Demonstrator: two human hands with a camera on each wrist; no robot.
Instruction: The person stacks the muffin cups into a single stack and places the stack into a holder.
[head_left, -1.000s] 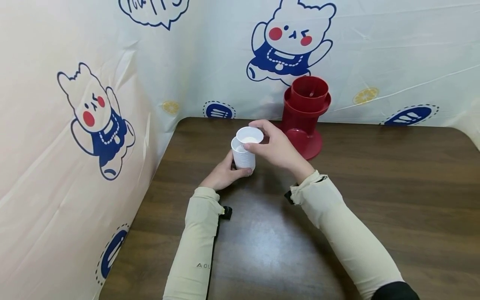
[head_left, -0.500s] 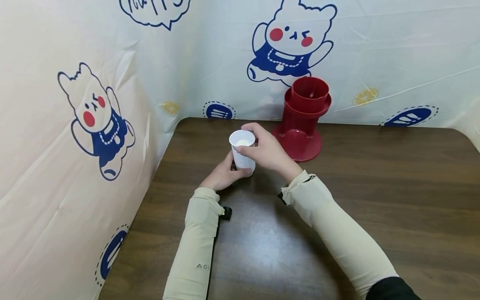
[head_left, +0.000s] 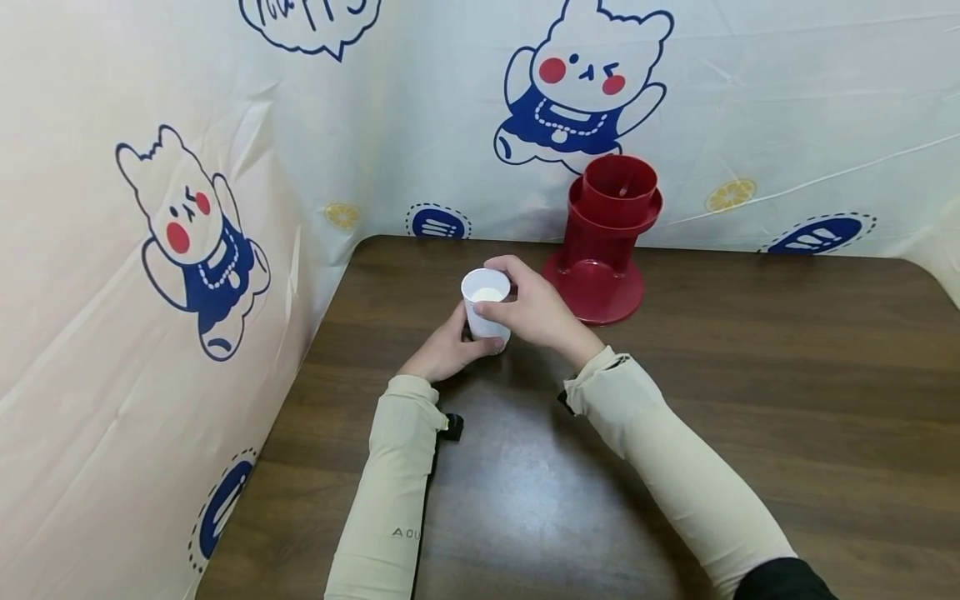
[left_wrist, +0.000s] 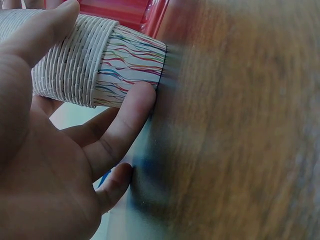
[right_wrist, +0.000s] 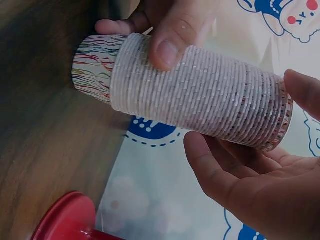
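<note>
A tall stack of nested paper cups [head_left: 481, 315] stands upright on the table, white inside at the top. Its rims form close ribs [right_wrist: 200, 90], and the lowest cup [left_wrist: 132, 65] shows wavy coloured lines. My left hand [head_left: 442, 346] grips the lower part of the stack, thumb on one side and fingers on the other. At the top, my right hand [head_left: 536, 310] holds the rim between thumb and fingers. Just behind the right hand stands a red plastic stand [head_left: 606, 237] with a round base and an open tube on top.
The dark wooden table [head_left: 750, 375] reaches from the hands to the right side. A white cloth [head_left: 420, 125] with printed cartoon animals hangs along its back and left edges. In the right wrist view, the red base [right_wrist: 67, 217] shows at the lower left.
The right hand has brought a white cup from the upper right down onto the stack, where it now sits nested, then lowered slightly with it. The left hand has stayed in place.
</note>
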